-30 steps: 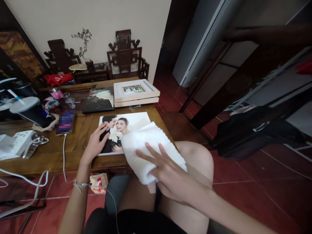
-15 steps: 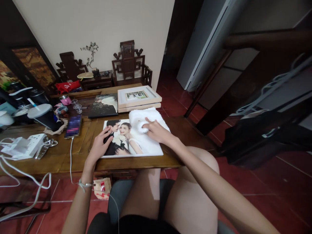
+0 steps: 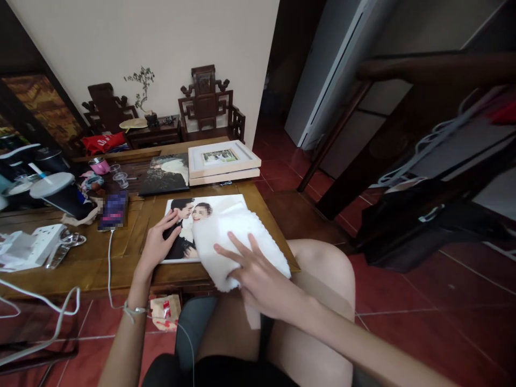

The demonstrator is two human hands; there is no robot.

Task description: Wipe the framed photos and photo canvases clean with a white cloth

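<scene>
A frameless photo print (image 3: 189,212) of a couple lies flat near the front edge of the wooden table (image 3: 92,258). My left hand (image 3: 158,242) rests on its left side, fingers spread and flat, holding it still. A white towel (image 3: 236,236) covers the print's right half and hangs over the table edge. My right hand (image 3: 253,269) lies on the towel's near end with fingers stretched out, pressing it down.
Behind the print lie a dark photo print (image 3: 166,173) and a white framed picture (image 3: 223,159) on a second frame. A phone (image 3: 113,209) on a cable, a power strip (image 3: 38,244), cups (image 3: 56,191) and clutter fill the left. Carved chairs (image 3: 207,102) stand beyond; red tiled floor to the right.
My right hand has dragged the towel from the print's far right corner back toward me, to the front edge. The left hand has stayed on the print.
</scene>
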